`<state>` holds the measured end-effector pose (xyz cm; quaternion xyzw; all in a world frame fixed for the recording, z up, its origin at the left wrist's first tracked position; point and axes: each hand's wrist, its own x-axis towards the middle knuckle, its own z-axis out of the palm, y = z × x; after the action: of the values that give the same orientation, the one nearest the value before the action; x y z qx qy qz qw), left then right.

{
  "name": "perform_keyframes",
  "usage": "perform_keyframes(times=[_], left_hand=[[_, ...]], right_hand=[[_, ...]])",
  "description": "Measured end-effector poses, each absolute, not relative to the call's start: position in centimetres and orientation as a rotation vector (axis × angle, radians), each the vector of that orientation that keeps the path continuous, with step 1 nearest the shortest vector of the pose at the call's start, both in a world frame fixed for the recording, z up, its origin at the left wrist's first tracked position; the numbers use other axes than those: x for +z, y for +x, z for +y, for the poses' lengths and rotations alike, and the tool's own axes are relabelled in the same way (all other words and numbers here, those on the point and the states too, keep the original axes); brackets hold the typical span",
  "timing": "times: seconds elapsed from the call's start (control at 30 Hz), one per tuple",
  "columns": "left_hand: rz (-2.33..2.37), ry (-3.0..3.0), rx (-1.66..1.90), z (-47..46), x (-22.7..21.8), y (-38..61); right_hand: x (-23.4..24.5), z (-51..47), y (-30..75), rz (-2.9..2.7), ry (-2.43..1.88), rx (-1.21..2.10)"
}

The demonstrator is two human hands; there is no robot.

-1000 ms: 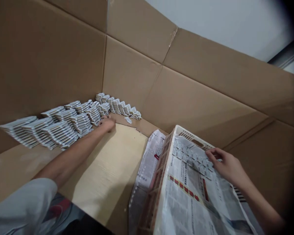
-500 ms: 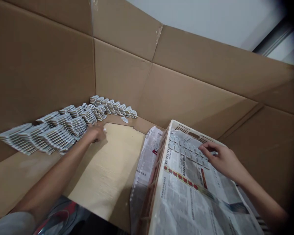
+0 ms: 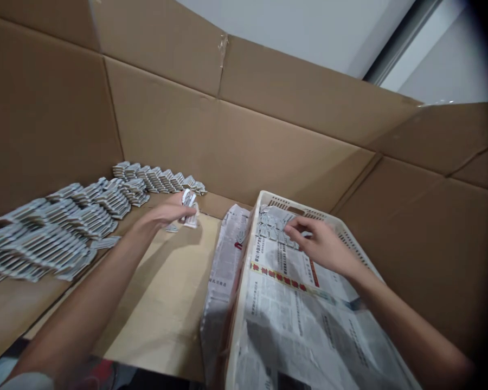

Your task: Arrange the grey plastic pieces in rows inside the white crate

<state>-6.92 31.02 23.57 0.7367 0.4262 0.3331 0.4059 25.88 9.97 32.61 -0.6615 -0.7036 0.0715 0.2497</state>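
Pale grey, thin, flat pieces (image 3: pixel 44 246) lean in fanned stacks at the far left, apart from the left hand (image 3: pixel 168 213), which grips a small bunch of like pieces (image 3: pixel 190 211) between thumb and fingers. A loose grey piece (image 3: pixel 171 228) lies just below that hand. Farther right, the right hand (image 3: pixel 315 238) hovers over laid-out grey pieces (image 3: pixel 268 221), thumb and fingertips drawn close together (I cannot tell whether they pinch one).

Stacked pieces are too many to count, and the number in the bunch is unclear; one loose piece lies under the left hand, and about two rows show by the right.

Brown cardboard walls (image 3: pixel 162 119) rise at the left and behind. A yellowish flat board (image 3: pixel 162 303) spans the middle, then a printed newspaper sheet (image 3: pixel 222 260), then one off-white plastic crate (image 3: pixel 241 295) lined with newspaper (image 3: pixel 276 319). Its side wall stands between the left hand and the rows, which the right hand partly covers.
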Motion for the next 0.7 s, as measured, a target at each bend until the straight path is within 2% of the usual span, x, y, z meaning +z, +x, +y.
perform_keyframes(times=[0.2,0.33,0.43,0.57,0.63,0.7], left_hand=[[0.431,1.413,1.036,26.6,29.7,2.4],[0.193,1.336,1.067,24.8,29.9,6.8],[0.132,1.461,1.117,24.6,29.1,8.8],[0.410,1.619,1.187,24.8,28.1,10.5],[0.539,1.443,1.118,25.0,28.0,10.9],[0.611,1.275,1.047,25.1,28.3,11.2]], right_hand=[[32.4,12.6,21.5,-1.616,-1.485,0.696],[32.9,14.6,21.6,-1.442,-1.376,0.901],[33.2,15.3,23.5,-1.433,-1.412,0.934],[32.8,14.8,28.4,-1.468,-1.582,0.811],[32.4,14.4,31.8,-1.478,-1.862,0.526],[31.8,14.0,35.4,-1.372,-2.285,0.106]])
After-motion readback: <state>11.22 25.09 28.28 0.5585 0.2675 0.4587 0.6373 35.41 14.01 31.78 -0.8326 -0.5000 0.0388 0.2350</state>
